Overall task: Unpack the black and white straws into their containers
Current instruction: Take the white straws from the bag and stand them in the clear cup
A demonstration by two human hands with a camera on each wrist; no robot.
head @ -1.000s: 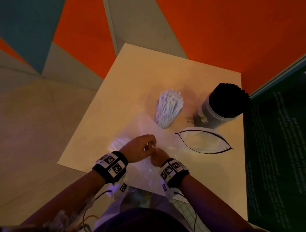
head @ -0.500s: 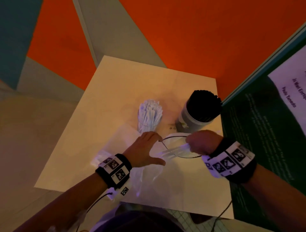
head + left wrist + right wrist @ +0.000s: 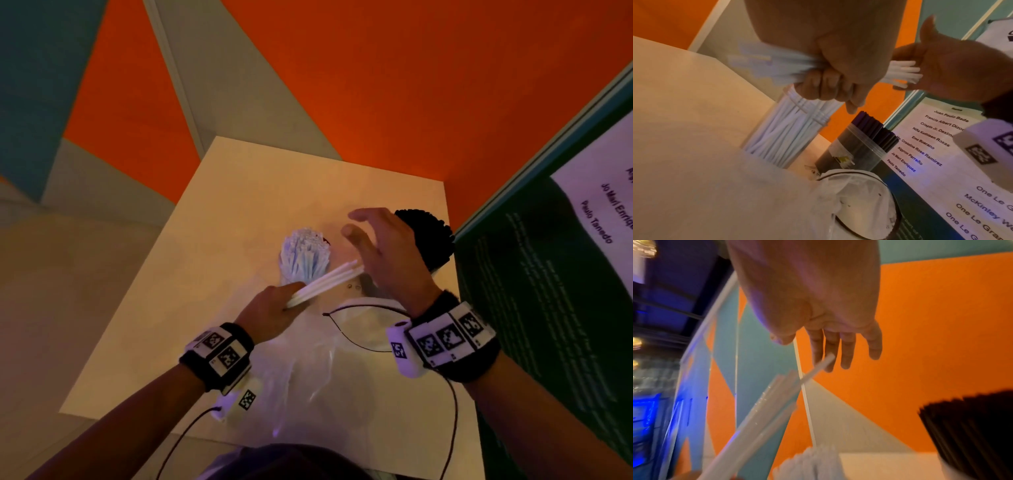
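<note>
My left hand (image 3: 274,305) grips a small bundle of white straws (image 3: 325,281) just in front of the clear container of white straws (image 3: 305,257). In the left wrist view its fingers (image 3: 826,84) curl round the bundle (image 3: 777,68). My right hand (image 3: 370,246) is open, its palm (image 3: 951,65) against the straws' right ends (image 3: 900,73). The right wrist view shows straight fingers (image 3: 838,350) above the straws (image 3: 766,410). Behind the right hand, the grey container of black straws (image 3: 428,236) stands partly hidden.
A crumpled clear plastic bag (image 3: 308,359) lies on the beige table (image 3: 171,325) near me. A black-rimmed opening (image 3: 363,325) lies beside it. A dark green board with printed names (image 3: 548,291) stands along the table's right edge. Orange and teal walls rise behind.
The right hand has let go of the white straws and opened. The left hand, which was pressing on the bag, now grips the bundle and holds it up near the white container.
</note>
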